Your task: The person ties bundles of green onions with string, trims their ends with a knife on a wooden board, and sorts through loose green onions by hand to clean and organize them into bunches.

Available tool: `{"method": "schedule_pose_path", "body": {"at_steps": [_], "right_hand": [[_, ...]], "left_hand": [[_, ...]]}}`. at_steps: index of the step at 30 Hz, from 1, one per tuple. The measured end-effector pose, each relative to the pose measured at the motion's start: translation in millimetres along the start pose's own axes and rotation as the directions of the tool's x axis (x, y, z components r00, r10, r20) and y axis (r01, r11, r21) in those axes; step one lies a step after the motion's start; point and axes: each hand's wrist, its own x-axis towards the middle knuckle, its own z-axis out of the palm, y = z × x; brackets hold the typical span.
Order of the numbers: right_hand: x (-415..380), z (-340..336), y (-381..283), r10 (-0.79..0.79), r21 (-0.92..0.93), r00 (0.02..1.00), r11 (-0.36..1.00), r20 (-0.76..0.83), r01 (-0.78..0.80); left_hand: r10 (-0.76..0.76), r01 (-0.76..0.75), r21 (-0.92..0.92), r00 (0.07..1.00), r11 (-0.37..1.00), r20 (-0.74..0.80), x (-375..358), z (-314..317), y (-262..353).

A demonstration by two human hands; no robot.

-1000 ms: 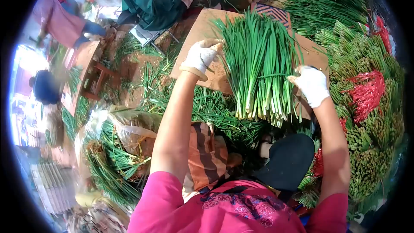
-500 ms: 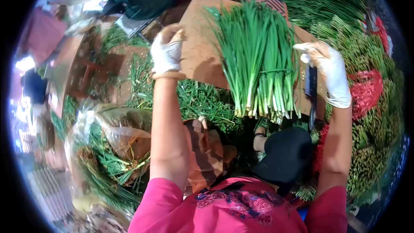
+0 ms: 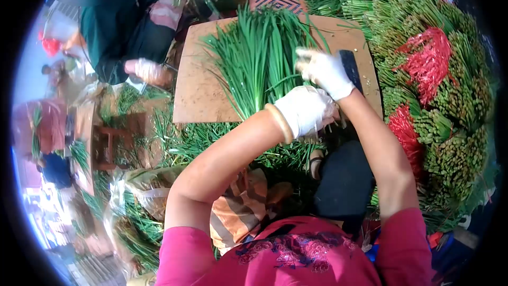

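A thick bundle of garlic chives (image 3: 259,55) lies on the brown board (image 3: 198,98), leaves pointing away from me. My left hand (image 3: 307,110), in a white glove, is closed at the near, white-stemmed end of the bundle. Its back hides those ends and most of its fingers. Just above it, my right hand (image 3: 327,73), also gloved, reaches over the bundle's right edge with fingers bent and apart, close to the leaves. Beside that hand, a black knife (image 3: 350,69) rests on the board, partly covered by the hand and wrist.
Stacked green bundles (image 3: 455,111) with red plastic ties (image 3: 426,63) fill the right side. Loose trimmings (image 3: 196,140) cover the floor below the board. A clear bag of greens (image 3: 143,217) stands at lower left. Another person's gloved hand (image 3: 151,71) is at upper left.
My two hands, apart on either side of the bundle before, have come together at its right and near end. The left hand moved right and closed there. The view has also shifted.
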Motion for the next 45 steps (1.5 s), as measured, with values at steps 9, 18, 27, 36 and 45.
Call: {"method": "schedule_pose_path", "body": {"at_steps": [9,18,27,36,45], "right_hand": [[-61.2,-41.1,30.2,0.535,-0.881,0.802,0.473,0.265,-0.025],[-186.1,35.5,0.8,0.195,-0.531,0.577,0.686,0.793,0.498],[-170.2,27.6,8.1,-0.202,-0.640,0.958,0.714,0.201,0.285],[-179.5,57.6,17.0,-0.272,-0.311,0.961,0.919,-0.052,0.244],[-87.3,38.2,-6.0,0.089,-0.105,0.989,0.989,-0.122,-0.102]], "left_hand": [[-0.239,-0.140,0.395,0.602,0.908,0.762,57.9,17.0,-39.9],[-0.285,0.244,0.148,0.796,0.958,0.534,21.1,59.2,-108.9],[-0.244,0.228,0.107,0.746,0.968,0.620,32.0,48.4,-102.1],[-0.252,0.334,-0.034,0.770,0.942,0.586,29.4,46.4,-101.0],[-0.446,0.712,-0.140,0.567,0.688,0.692,37.7,39.4,-102.8]]}}
